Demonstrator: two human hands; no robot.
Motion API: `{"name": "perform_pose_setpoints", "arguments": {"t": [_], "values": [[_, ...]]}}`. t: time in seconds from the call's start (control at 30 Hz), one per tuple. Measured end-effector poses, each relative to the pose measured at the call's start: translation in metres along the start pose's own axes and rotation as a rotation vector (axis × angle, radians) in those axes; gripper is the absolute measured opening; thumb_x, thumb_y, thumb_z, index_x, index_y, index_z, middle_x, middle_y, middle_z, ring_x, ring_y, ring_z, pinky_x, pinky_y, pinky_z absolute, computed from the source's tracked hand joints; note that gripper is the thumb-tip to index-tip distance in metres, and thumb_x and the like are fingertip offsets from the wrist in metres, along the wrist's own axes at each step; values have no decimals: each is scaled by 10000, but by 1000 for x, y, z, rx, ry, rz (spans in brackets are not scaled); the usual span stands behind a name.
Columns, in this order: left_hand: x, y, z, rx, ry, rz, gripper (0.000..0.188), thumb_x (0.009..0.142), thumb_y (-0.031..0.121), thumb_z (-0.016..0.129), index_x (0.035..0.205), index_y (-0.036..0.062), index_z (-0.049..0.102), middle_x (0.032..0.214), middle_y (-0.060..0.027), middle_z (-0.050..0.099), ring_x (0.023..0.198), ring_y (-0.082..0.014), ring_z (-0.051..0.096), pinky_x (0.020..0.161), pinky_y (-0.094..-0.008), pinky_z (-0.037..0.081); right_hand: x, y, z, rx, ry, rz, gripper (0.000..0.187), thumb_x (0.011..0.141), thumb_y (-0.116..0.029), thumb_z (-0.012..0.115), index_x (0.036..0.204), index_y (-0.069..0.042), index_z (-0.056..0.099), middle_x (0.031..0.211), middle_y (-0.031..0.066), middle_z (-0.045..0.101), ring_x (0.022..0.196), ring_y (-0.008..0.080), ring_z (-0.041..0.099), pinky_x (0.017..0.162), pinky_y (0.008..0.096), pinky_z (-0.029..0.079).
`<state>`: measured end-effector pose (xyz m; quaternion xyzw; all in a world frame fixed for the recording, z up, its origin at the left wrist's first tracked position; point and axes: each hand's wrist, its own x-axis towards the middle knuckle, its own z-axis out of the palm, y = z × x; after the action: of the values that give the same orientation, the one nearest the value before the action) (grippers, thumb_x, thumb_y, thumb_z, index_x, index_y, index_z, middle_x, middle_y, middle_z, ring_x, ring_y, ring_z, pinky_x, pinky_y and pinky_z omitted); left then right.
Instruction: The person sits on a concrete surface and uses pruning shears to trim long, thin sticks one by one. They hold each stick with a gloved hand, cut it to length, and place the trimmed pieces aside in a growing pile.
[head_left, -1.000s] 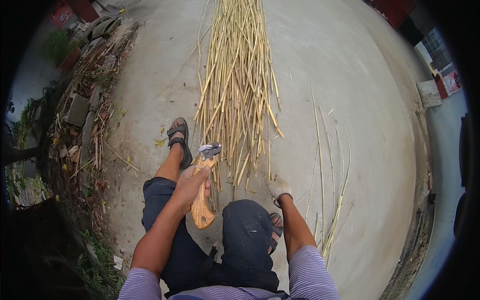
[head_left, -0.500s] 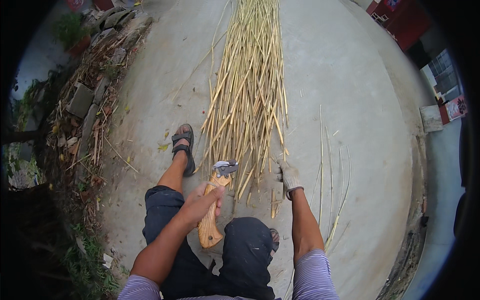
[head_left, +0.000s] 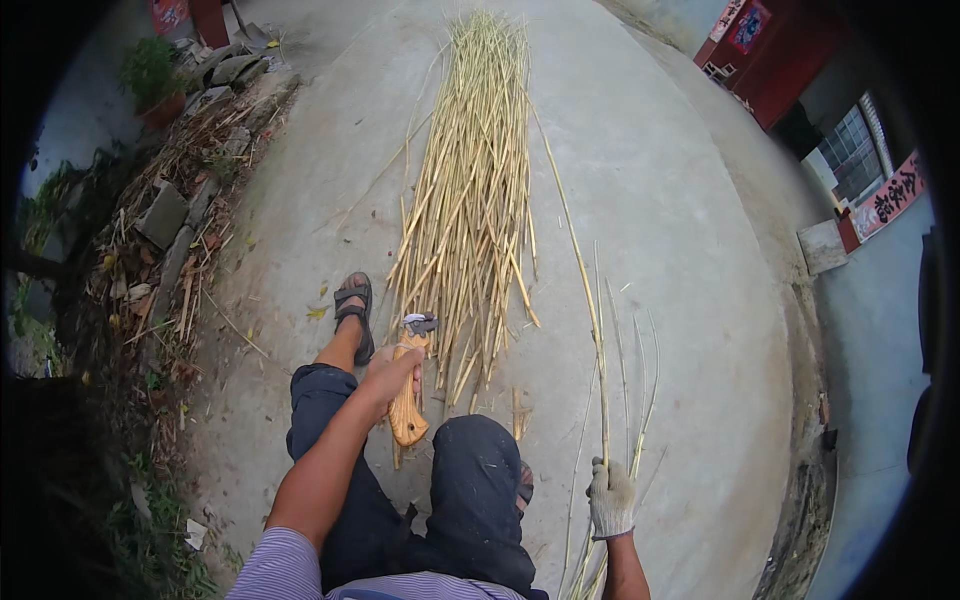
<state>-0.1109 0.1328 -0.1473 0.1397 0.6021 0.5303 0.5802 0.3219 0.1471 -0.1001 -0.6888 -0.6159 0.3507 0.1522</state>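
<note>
Far left: potted plant (head_left: 148,75) up top, then a strip of debris with a grey block (head_left: 163,215) in it, dry stems and leaves around. Strip edges the concrete ground (head_left: 710,250).

Next, left sandaled foot (head_left: 352,318), flat on the concrete, just left of the bundle's near end. Left hand (head_left: 388,380) is bare, grip closed around the wooden handle of a cutter (head_left: 408,412). Metal head points up and away from the person; can't tell if its blades are apart. From this view the cutter overlaps the near end of the stalk bundle (head_left: 465,190), so contact unclear.

Bundle lies on the concrete, center, running away from the person; near ends fanned out and uneven, far end narrower. Dark trousers (head_left: 480,470) below it, knee bent. A few short stalk pieces (head_left: 519,412) sit just beyond the knee, right of the near ends.

Right hand (head_left: 612,500) wears a pale knit glove, well apart from the left. Grip closed on the lower part of one long stalk (head_left: 582,265), which slants up-left toward the bundle's right edge. Loose thin stalks (head_left: 641,448) lie on the concrete beside the glove. Red door (head_left: 790,50) upper right.
</note>
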Motion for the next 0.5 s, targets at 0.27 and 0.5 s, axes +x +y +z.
{"name": "perform_pose_setpoints", "arguments": {"t": [0.27,0.5], "values": [[2,-9,-5,-35,77,13,193,965,233,645,895,61,595,684,-10,575,527,-135,563,502,-309,493,-99,34,-98,-157,190,-55,219,980,-207,572,1014,-40,709,636,66,615,538,193,612,516,345,493],[12,-24,-18,-76,64,32,190,958,220,647,873,57,601,681,-12,571,526,-134,558,493,-302,477,-129,84,-142,-823,427,-357,198,933,-258,614,901,-71,674,674,138,648,588,325,626,559,432,493]]}}
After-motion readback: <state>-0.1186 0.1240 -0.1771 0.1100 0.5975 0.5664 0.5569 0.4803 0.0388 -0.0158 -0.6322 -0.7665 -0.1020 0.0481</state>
